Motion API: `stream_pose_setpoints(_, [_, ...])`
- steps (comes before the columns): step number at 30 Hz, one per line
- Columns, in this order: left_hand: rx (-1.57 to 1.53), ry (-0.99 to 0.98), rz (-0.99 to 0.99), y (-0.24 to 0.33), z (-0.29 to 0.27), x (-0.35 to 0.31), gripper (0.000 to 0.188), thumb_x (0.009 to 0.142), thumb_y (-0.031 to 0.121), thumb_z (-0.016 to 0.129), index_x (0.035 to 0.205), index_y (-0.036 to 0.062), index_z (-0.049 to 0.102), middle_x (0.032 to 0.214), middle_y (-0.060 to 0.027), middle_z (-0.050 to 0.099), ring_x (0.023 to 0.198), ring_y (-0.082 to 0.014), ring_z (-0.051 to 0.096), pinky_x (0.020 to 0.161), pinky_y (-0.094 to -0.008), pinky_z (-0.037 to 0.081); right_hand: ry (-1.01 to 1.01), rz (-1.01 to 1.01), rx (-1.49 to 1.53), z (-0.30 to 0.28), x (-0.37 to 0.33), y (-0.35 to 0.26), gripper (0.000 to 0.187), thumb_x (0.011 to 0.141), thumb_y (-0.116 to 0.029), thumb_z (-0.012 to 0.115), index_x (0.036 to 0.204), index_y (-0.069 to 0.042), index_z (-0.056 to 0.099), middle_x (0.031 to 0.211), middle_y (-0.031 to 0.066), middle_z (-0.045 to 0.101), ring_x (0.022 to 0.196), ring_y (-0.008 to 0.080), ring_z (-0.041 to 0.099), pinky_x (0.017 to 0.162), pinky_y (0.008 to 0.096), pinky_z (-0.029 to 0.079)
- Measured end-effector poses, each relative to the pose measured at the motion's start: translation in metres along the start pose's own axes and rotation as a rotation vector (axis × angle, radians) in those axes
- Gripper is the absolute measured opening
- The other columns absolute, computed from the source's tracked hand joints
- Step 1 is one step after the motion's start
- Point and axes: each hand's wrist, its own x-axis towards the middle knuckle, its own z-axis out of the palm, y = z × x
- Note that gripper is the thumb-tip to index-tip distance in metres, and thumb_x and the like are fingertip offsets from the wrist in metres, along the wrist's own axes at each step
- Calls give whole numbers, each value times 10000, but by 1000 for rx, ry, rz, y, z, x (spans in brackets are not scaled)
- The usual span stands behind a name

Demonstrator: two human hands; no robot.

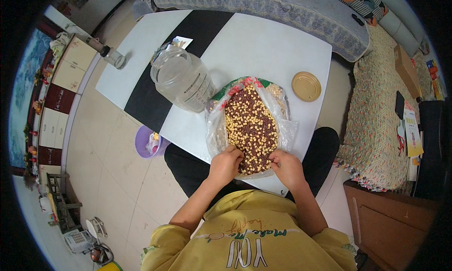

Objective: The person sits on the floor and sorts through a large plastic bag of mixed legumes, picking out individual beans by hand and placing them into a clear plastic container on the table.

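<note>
A clear plastic bag point(215, 129) with green and red print lies spread at the table's near edge, its mouth wide apart. Inside it is a mix of yellow and dark reddish-brown beans point(252, 125). My left hand point(227, 162) is closed on the bag's near left rim, fingers curled in beside the beans. At the near right rim, my right hand point(286, 167) pinches the bag too; its fingertips are partly hidden. A large clear jar point(186, 85) with no lid on it stands left of the bag. Its likely lid, a round gold one point(306, 86), lies to the right.
The white table point(278, 40) has a black stripe point(202, 33). A clear bottle with a dark cap point(113, 57) is at its far left, and a shiny packet point(181, 42) sits behind the jar. A purple bin point(147, 143) is on the floor. Sofas stand beyond and right.
</note>
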Motion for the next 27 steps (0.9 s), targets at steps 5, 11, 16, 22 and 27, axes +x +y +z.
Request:
stream_pose_setpoints(5, [-46,13,-3,10,-4,-1,179,746,41,654,917,72,613,871,-113,576,778,-322,604,655,-396,487,-14,-16,-22,1,0,2,195,720,-61,686,897,-39,606,792,124,648,741,273,640,663,358,499])
stream_pose_setpoints(11, [-44,-68,80,6,1,-3,163,745,48,654,901,59,610,878,-108,580,783,-311,605,643,-388,486,-81,16,-77,-6,1,-8,233,718,-104,700,900,-54,564,798,138,648,737,311,639,653,399,490])
stream_pose_setpoints(16, [-35,-50,21,2,3,-1,155,749,36,644,898,50,604,858,-125,585,788,-340,595,661,-399,475,-75,-15,-78,-4,2,-8,212,734,-126,690,900,-59,577,799,138,648,735,317,637,657,401,491])
stream_pose_setpoints(22, [-147,20,-23,6,-12,-1,160,763,-19,601,913,37,602,856,-159,594,820,-356,595,698,-398,477,-21,-19,-39,3,2,0,169,761,-114,679,898,-50,604,746,125,636,681,280,622,619,366,480])
stream_pose_setpoints(27, [-174,154,35,-3,-16,0,180,787,-51,565,950,18,600,892,-165,608,798,-343,606,698,-373,489,-20,-20,-43,4,3,-2,120,775,-110,644,869,-43,611,763,135,645,697,296,626,634,381,487])
